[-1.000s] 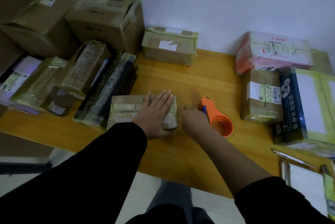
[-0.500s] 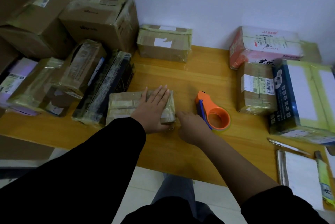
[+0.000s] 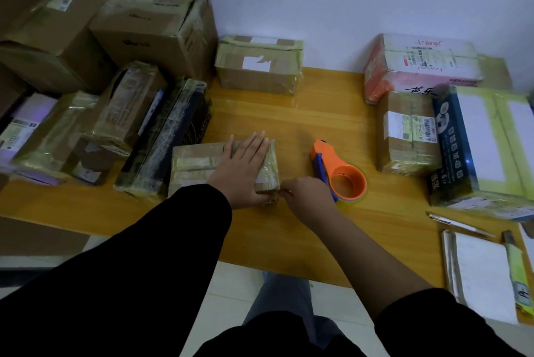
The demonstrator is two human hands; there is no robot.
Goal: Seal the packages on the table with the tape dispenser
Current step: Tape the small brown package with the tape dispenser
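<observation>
A small brown package point(image 3: 199, 167), wrapped in clear tape, lies on the wooden table point(image 3: 289, 114) near its front edge. My left hand point(image 3: 245, 169) rests flat on the package's right half, fingers straight. My right hand point(image 3: 309, 197) is at the package's near right corner with its fingers curled toward it. Its fingertips are hidden, so a pinch on tape is not clear. The orange tape dispenser point(image 3: 344, 177) lies on the table just right of that hand, with no hand on it.
Large cartons point(image 3: 156, 24) and leaning taped parcels point(image 3: 130, 108) crowd the left side. A taped box point(image 3: 257, 65) stands at the back wall. More boxes point(image 3: 407, 131) and a blue-and-white one point(image 3: 485, 140) fill the right. A notebook point(image 3: 485, 273) and a pen point(image 3: 456, 223) lie front right.
My right hand has moved away from the dispenser to the package's near right corner. The dispenser now lies alone on the table. My left hand stays flat on the package.
</observation>
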